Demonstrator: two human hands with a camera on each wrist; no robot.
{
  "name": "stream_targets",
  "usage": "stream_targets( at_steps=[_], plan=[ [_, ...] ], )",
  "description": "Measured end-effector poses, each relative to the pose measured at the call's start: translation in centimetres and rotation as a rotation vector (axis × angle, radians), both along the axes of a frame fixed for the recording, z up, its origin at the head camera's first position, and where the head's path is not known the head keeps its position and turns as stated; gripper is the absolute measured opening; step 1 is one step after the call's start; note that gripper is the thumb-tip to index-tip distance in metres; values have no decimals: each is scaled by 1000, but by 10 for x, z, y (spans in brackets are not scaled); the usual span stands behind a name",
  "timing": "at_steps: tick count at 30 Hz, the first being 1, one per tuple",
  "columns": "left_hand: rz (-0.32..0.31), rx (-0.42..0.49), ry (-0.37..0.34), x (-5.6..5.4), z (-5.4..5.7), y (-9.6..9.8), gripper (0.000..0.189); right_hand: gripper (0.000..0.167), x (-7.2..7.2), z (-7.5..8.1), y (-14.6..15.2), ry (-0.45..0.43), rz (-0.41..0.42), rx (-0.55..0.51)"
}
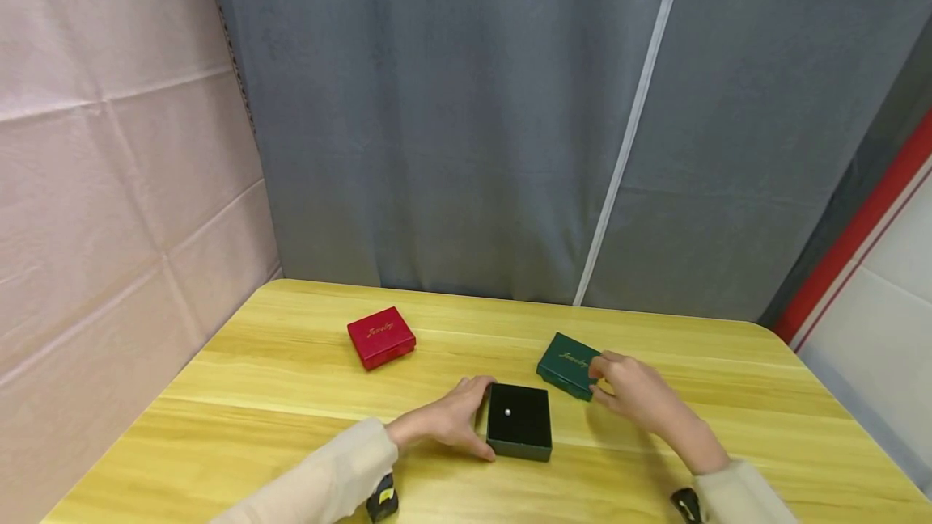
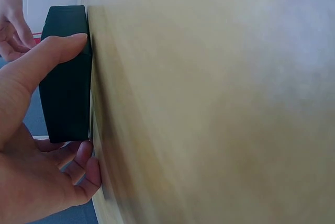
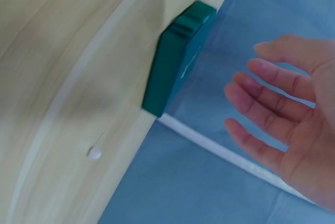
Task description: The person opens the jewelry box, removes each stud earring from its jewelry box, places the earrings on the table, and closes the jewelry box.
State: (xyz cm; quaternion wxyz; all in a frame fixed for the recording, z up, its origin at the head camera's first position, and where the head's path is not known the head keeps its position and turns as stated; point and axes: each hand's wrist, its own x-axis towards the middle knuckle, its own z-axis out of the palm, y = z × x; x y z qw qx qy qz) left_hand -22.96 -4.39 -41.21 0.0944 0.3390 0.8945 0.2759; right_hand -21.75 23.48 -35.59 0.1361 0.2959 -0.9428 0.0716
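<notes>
My left hand (image 1: 453,417) holds the open dark green jewelry box base (image 1: 519,454) by its left side, thumb on the near side. Inside, on the black lining, shows a small white pearl (image 1: 507,412). In the left wrist view the thumb (image 2: 65,47) lies along the base's wall (image 2: 68,96). To the right, my right hand (image 1: 632,389) is over the right end of the green lid (image 1: 569,357) marked "Jewelry". The right wrist view shows its fingers (image 3: 261,106) loosely bent and apart from the lid (image 3: 178,62), with nothing in them.
A closed red jewelry box (image 1: 382,338) sits farther back on the left of the wooden table (image 1: 291,362). In the right wrist view, a pearl stud with a thin pin (image 3: 94,153) lies on the tabletop near the lid. A grey curtain (image 1: 451,120) hangs behind.
</notes>
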Motion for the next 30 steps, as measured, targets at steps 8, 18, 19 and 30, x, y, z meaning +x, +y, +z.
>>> stream_targets(
  at_steps=[8,18,19,30],
  plan=[
    [10,-4,-10,0,1,0,94,12,0,1,-16,39,68,-13],
    [9,-2,-13,1,2,0,94,11,0,-4,-35,101,147,-36],
    [9,-2,-14,1,2,0,94,11,0,-5,-36,103,159,-40],
    [1,7,-4,-1,1,0,93,11,1,-10,-54,123,256,-46]
  ],
)
